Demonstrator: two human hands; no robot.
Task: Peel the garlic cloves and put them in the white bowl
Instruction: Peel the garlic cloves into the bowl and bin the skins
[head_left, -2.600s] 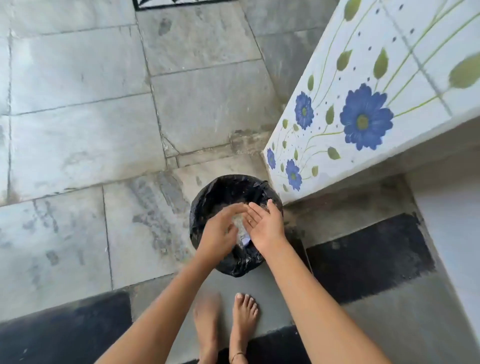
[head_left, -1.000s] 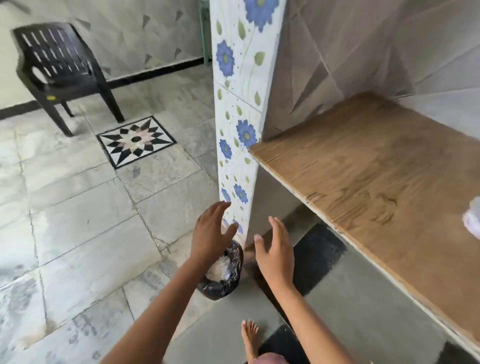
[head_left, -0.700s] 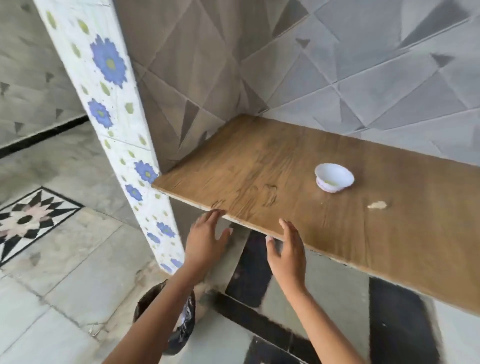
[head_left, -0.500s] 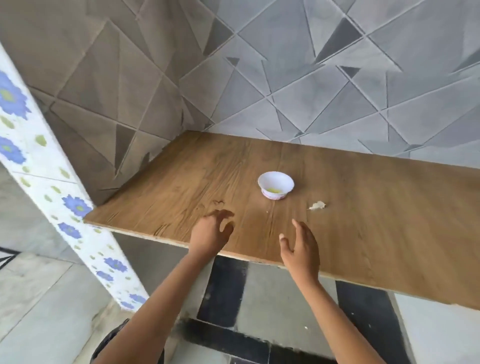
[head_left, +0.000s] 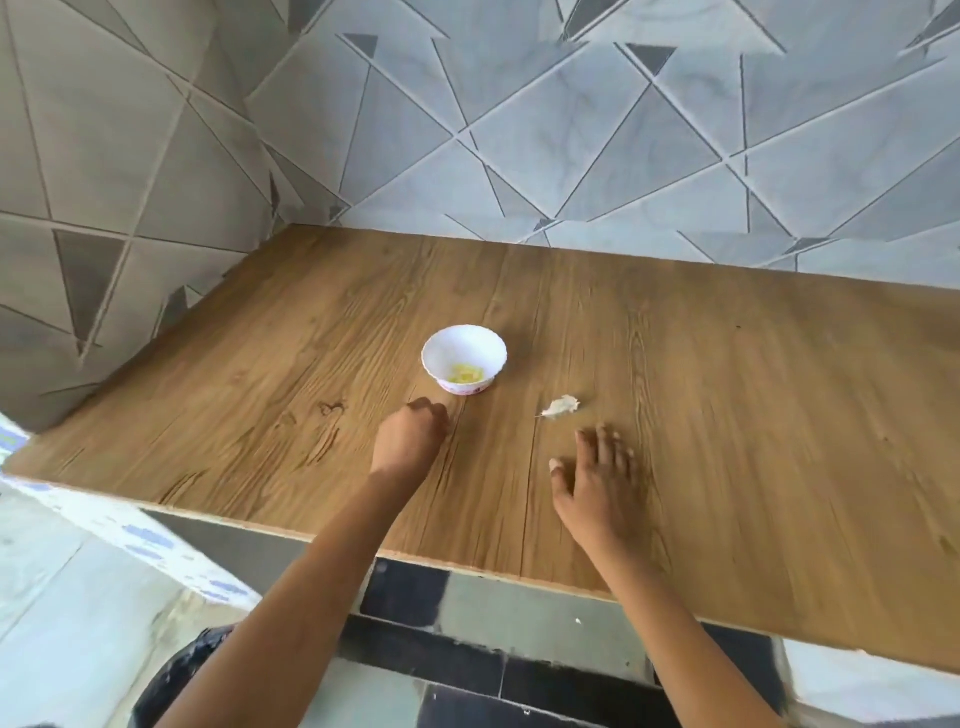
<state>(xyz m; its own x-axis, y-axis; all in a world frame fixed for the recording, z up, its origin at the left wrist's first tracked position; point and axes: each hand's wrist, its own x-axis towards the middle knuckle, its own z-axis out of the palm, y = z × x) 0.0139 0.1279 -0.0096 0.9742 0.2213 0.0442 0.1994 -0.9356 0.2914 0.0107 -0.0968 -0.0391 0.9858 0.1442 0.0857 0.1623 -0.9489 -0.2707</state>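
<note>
Left grip (head_left: 410, 441): fingers curled under, nothing seen in them, knuckles just short of the bowl's foot.
Right grip (head_left: 597, 473): fingers straight and spread, palm down over the surface, holding nothing; blurred.
Garlic clove (head_left: 560, 406): lies loose on the surface, just beyond my right fingertips, to the right of the bowl and apart from it.
White bowl (head_left: 464, 349): upright, pale yellow bits (head_left: 465, 373) in its bottom.
Surface (head_left: 727, 389): wood-grain board, meeting grey triangle-patterned wall tiles (head_left: 571, 130) at back and left.
Bin (head_left: 176, 675): black, on the floor beside my left forearm.
</note>
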